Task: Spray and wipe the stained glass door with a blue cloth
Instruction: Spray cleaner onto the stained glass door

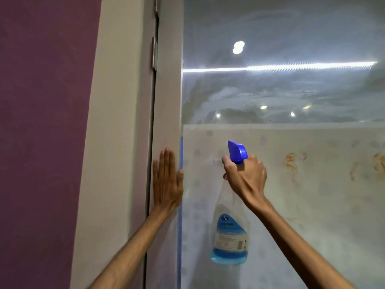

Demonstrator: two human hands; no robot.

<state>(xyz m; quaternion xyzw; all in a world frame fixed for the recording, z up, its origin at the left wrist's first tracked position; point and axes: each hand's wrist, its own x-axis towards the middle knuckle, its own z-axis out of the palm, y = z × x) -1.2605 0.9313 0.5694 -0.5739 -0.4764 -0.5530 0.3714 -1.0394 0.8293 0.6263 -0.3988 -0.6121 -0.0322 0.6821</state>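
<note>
Spray step in hand. My right hand (246,178) grips the neck of the bottle (230,236), finger curled at the trigger, blue nozzle (237,151) aimed at the glass (291,205) — close to it, whether touching I cannot tell. Blue liquid sits low in the bottle. My left hand (166,182) lies flat with straight fingers on the door frame (166,101), holding nothing, likely bracing the door.

Stains (293,161): orange-brown smears on the frosted lower pane, to the right of the nozzle, more at the right edge (379,161). Nozzle points left of them, so next move, as I judge it, calls for swinging the bottle right toward the smears and squeezing.

Cloth — not in view; I'd need to fetch it before wiping, and the left hand is the free one.

Around: purple wall (41,122) at left, hinge (154,53) on the frame, ceiling lights reflected in the clear upper pane (270,28). Nothing between nozzle and glass.
</note>
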